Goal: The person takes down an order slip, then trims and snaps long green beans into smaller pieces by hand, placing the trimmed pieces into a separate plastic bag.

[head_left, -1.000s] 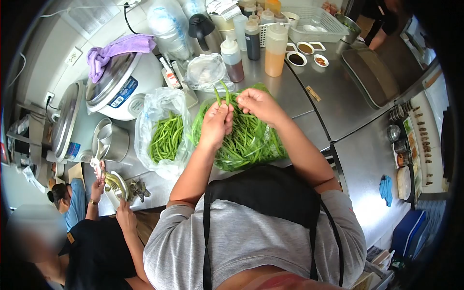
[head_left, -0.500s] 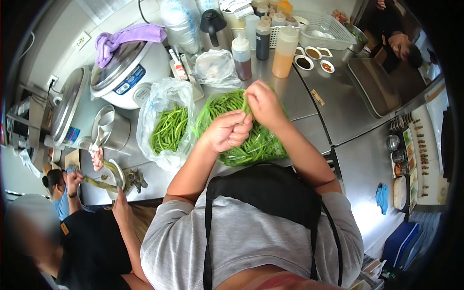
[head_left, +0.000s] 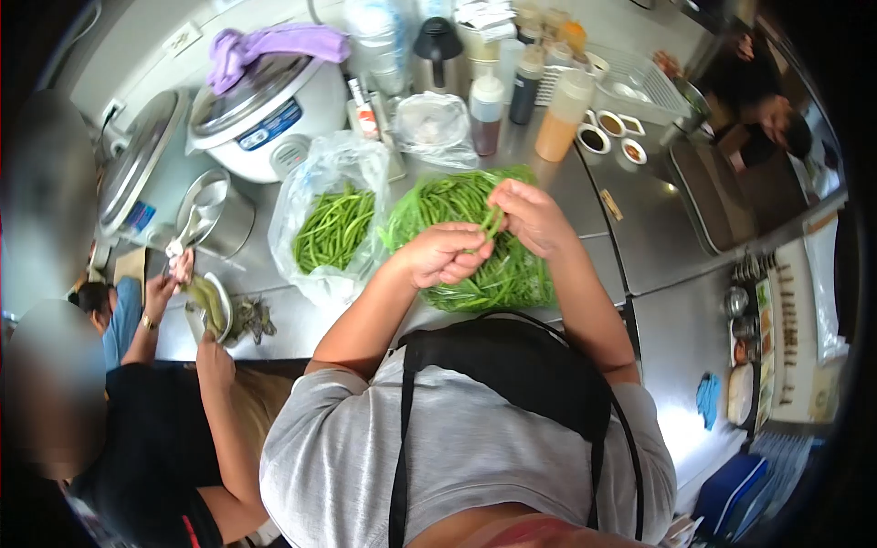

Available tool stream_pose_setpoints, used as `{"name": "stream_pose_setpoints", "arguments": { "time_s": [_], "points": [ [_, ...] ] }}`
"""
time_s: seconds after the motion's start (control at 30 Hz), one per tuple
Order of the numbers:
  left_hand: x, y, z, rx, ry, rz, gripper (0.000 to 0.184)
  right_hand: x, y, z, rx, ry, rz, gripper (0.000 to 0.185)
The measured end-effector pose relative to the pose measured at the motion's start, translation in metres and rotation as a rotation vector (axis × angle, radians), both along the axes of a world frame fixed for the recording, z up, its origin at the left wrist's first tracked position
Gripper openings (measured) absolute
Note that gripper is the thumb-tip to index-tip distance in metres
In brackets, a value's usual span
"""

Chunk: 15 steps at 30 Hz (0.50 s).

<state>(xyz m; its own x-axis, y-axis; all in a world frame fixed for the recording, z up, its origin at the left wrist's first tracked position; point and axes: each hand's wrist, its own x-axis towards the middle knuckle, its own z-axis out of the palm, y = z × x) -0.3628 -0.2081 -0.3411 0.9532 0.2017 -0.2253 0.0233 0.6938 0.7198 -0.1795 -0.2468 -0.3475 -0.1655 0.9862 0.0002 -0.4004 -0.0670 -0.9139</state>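
Both hands are over a green plastic bag [head_left: 512, 288] full of long green beans. My left hand [head_left: 445, 256] is closed on green beans [head_left: 491, 222], their ends showing between the fingers. My right hand [head_left: 533, 217] pinches the same beans from the other side, close to my left hand. To the left of the green bag, a clear plastic bag [head_left: 290, 190] stands open with shorter green bean pieces [head_left: 333, 230] in it.
A co-worker at the left handles food over a plate [head_left: 222, 297]. Behind the bags are a rice cooker [head_left: 274, 119], a metal pot [head_left: 239, 222], sauce bottles [head_left: 565, 117] and small sauce dishes [head_left: 594, 139]. A tray [head_left: 731, 205] lies at the right.
The beans, upright in my left hand a second ago, now lie between both hands, lower over the green bag. The view has shifted. The co-worker's hands have moved at the plate.
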Motion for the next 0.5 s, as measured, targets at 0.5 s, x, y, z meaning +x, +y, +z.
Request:
{"name": "stream_pose_setpoints", "arguments": {
  "time_s": [0.5],
  "points": [
    [-0.037, 0.023, -0.005, 1.534, 0.606, 0.225, 0.020, -0.031, 0.011, 0.022, 0.109, -1.000, 0.018, 0.010]
  ]
}}
